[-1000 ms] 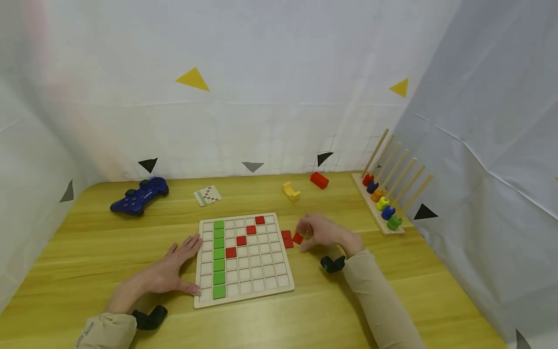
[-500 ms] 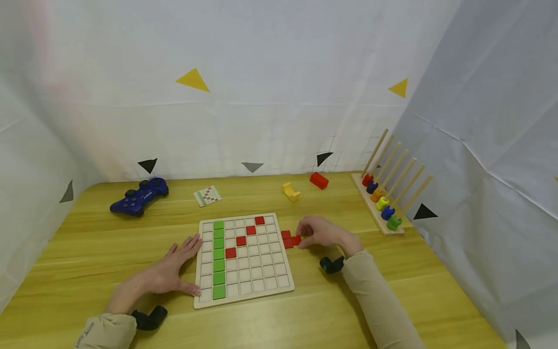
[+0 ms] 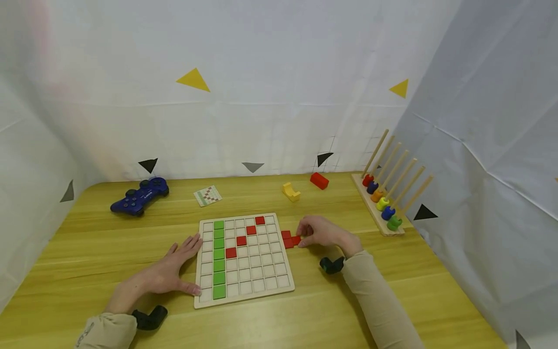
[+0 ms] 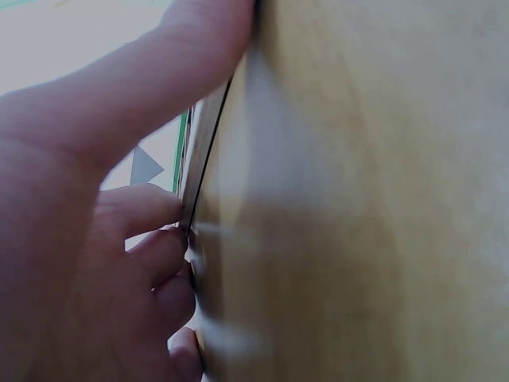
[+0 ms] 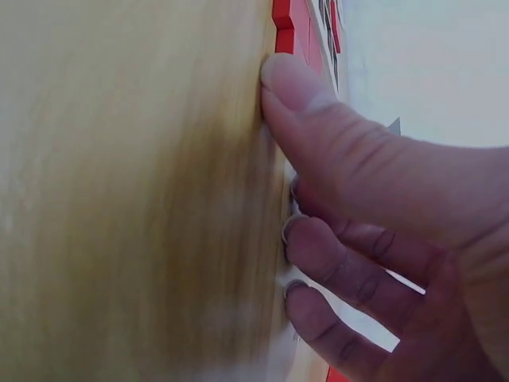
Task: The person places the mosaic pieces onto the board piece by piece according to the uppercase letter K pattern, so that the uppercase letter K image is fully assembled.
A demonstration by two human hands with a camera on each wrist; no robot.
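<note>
A wooden grid board (image 3: 253, 298) lies flat on the table. It bears a column of green tiles (image 3: 219, 265) and a diagonal of several red tiles (image 3: 241, 241). My left hand (image 3: 167, 271) spreads its fingers along the board's left edge, with thumb and fingertips touching it. Two loose red tiles (image 3: 286, 239) lie against the board's right edge. My right hand (image 3: 322, 231) pinches another red tile (image 3: 296, 240) flat on the table, its edge meeting theirs. In the right wrist view the thumb (image 5: 298, 87) is at that tile; the index fingertip is hidden.
Behind the board lie a pattern card (image 3: 208, 196), a yellow curved block (image 3: 291, 192) and a red block (image 3: 319, 181). A blue game controller (image 3: 140, 196) sits at the back left. At the right stands a peg rack (image 3: 377, 206) with coloured pieces.
My right hand has straightened the tilted red tile and slid it slightly left against the two others. During the last half second nothing clearly moves. The left hand stays in place.
</note>
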